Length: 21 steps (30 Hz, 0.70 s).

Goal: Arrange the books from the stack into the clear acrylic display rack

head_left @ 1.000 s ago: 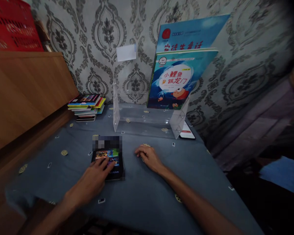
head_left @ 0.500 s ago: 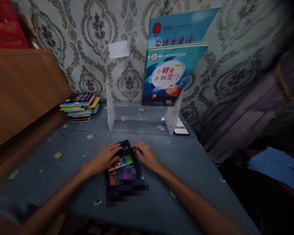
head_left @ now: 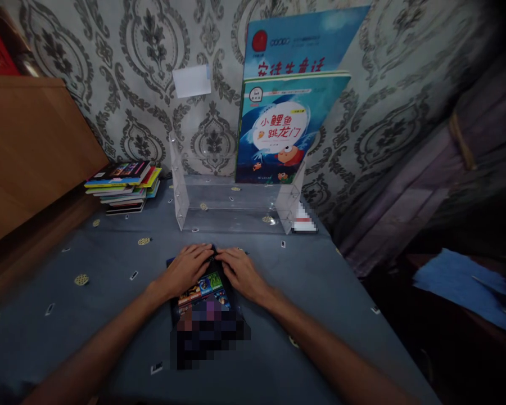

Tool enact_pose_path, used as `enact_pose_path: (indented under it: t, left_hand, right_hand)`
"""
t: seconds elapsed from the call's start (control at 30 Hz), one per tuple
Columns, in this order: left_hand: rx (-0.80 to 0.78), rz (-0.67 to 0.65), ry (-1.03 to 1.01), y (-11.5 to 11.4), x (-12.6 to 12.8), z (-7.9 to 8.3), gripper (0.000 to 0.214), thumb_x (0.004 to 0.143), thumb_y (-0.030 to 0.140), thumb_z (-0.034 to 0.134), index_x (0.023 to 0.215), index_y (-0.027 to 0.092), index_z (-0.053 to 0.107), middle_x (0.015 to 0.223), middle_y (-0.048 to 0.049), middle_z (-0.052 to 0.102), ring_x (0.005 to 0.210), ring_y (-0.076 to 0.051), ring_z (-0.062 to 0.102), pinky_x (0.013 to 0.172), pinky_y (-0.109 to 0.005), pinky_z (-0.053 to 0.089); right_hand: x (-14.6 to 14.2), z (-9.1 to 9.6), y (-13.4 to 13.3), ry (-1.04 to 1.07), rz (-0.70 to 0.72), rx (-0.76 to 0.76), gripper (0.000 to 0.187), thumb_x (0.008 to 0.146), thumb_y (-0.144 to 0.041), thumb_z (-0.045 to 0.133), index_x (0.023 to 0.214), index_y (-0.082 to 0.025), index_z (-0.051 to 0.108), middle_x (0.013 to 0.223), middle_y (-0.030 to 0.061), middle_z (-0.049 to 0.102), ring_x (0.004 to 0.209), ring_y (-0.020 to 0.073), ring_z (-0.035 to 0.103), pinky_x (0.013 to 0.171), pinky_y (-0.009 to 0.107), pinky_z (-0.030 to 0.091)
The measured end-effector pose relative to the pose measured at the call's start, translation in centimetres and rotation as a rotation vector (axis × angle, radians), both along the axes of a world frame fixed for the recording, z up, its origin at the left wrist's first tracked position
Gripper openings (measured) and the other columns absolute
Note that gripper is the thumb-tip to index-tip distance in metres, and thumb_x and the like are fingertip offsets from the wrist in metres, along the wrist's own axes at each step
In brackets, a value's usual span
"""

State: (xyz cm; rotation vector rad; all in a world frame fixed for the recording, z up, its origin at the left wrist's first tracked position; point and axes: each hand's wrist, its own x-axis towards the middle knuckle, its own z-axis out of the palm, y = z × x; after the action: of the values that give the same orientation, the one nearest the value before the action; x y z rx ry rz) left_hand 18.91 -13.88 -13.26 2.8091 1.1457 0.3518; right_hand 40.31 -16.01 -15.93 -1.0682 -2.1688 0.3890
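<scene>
A dark book with a colourful cover (head_left: pixel 204 288) lies flat on the blue-grey tablecloth (head_left: pixel 88 315) in front of me. My left hand (head_left: pixel 188 269) rests on its upper left part, fingers stretched over the far edge. My right hand (head_left: pixel 240 271) lies on its upper right part, fingers also flat and nearly touching the left hand's. The book's near end is blurred out. Behind it stands a clear acrylic book stand (head_left: pixel 231 202) holding two upright blue picture books (head_left: pixel 278 129) at its right end.
A stack of several thin books (head_left: pixel 122 185) lies at the back left beside a wooden panel (head_left: pixel 25 146). A small blurred object (head_left: pixel 304 222) lies right of the stand. Patterned wallpaper closes the back. The table's right edge drops to a dark area with blue cloth (head_left: pixel 464 284).
The book has slid from the left toward the middle and turned. My right hand has come off the bare cloth onto the book, so both hands now lie on its far end.
</scene>
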Motion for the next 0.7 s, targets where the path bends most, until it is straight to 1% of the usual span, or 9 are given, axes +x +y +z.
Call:
enact_pose_path:
  t: [0.1, 0.2, 0.3, 0.37, 0.47, 0.53, 0.6, 0.7]
  left_hand:
    - [0.040, 0.024, 0.055, -0.3, 0.1, 0.3, 0.034, 0.102, 0.030, 0.041, 0.133, 0.022, 0.054, 0.143, -0.0072, 0.057, 0.126, -0.023, 0.053, 0.105, -0.042, 0.043]
    - [0.077, 0.076, 0.165, -0.8, 0.3, 1.0, 0.034, 0.102, 0.029, 0.042, 0.133, 0.022, 0.055, 0.142, -0.0069, 0.057, 0.121, -0.024, 0.055, 0.100, -0.043, 0.046]
    - [0.102, 0.139, 0.277, -1.4, 0.6, 2.1, 0.032, 0.102, 0.027, 0.043, 0.130, 0.022, 0.057, 0.137, -0.0076, 0.061, 0.115, -0.025, 0.059, 0.091, -0.039, 0.051]
    - [0.090, 0.187, 0.360, -1.9, 1.0, 3.0, 0.030, 0.102, 0.026, 0.042, 0.126, 0.021, 0.059, 0.132, -0.0092, 0.064, 0.110, -0.025, 0.062, 0.084, -0.036, 0.054]
    - [0.051, 0.239, 0.507, -2.7, 1.7, 4.4, 0.031, 0.102, 0.023, 0.037, 0.119, 0.016, 0.063, 0.119, -0.0140, 0.068, 0.099, -0.027, 0.068, 0.078, -0.036, 0.056]
    - [0.031, 0.251, 0.576, -3.2, 2.2, 5.1, 0.032, 0.101, 0.017, 0.036, 0.114, 0.014, 0.065, 0.111, -0.0163, 0.069, 0.091, -0.028, 0.070, 0.074, -0.037, 0.057]
    - [0.007, 0.250, 0.614, -3.7, 2.4, 5.6, 0.033, 0.098, 0.011, 0.037, 0.111, 0.014, 0.067, 0.108, -0.0174, 0.069, 0.086, -0.028, 0.071, 0.070, -0.037, 0.058]
    - [-0.031, 0.240, 0.639, -4.1, 2.5, 6.0, 0.036, 0.095, 0.005, 0.037, 0.109, 0.014, 0.069, 0.107, -0.0180, 0.069, 0.086, -0.028, 0.072, 0.069, -0.038, 0.059]
  right_hand:
    - [-0.1, -0.2, 0.0, -0.001, 0.002, 0.004, 0.032, 0.092, -0.010, 0.047, 0.116, -0.018, 0.066, 0.127, 0.0125, 0.066, 0.116, 0.0247, 0.060, 0.103, 0.047, 0.045]
    - [-0.1, -0.3, -0.1, 0.019, 0.008, 0.001, 0.031, 0.094, -0.013, 0.047, 0.118, -0.019, 0.066, 0.127, 0.0119, 0.066, 0.118, 0.0241, 0.060, 0.104, 0.048, 0.045]
    - [0.2, -0.3, -0.1, 0.062, 0.019, -0.032, 0.030, 0.095, -0.015, 0.048, 0.118, -0.021, 0.067, 0.125, 0.0103, 0.068, 0.118, 0.0233, 0.060, 0.105, 0.049, 0.044]
    - [0.5, -0.3, -0.2, 0.107, 0.024, -0.077, 0.030, 0.095, -0.017, 0.048, 0.118, -0.022, 0.067, 0.122, 0.0094, 0.069, 0.118, 0.0229, 0.061, 0.105, 0.048, 0.044]
    - [1.1, -0.1, -0.1, 0.168, 0.018, -0.144, 0.030, 0.095, -0.018, 0.049, 0.118, -0.021, 0.067, 0.119, 0.0095, 0.070, 0.116, 0.0226, 0.061, 0.103, 0.046, 0.047]
    - [1.4, 0.2, 0.0, 0.178, 0.019, -0.173, 0.030, 0.094, -0.018, 0.050, 0.117, -0.021, 0.068, 0.117, 0.0097, 0.071, 0.114, 0.0227, 0.062, 0.101, 0.044, 0.048]
    - [1.5, 0.8, -0.1, 0.159, 0.031, -0.188, 0.029, 0.093, -0.017, 0.051, 0.116, -0.020, 0.068, 0.114, 0.0097, 0.071, 0.112, 0.0229, 0.063, 0.100, 0.044, 0.047]
    - [1.1, 2.2, -0.9, 0.043, 0.019, -0.179, 0.027, 0.094, -0.020, 0.054, 0.116, -0.019, 0.068, 0.114, 0.0102, 0.071, 0.112, 0.0238, 0.062, 0.102, 0.045, 0.046]
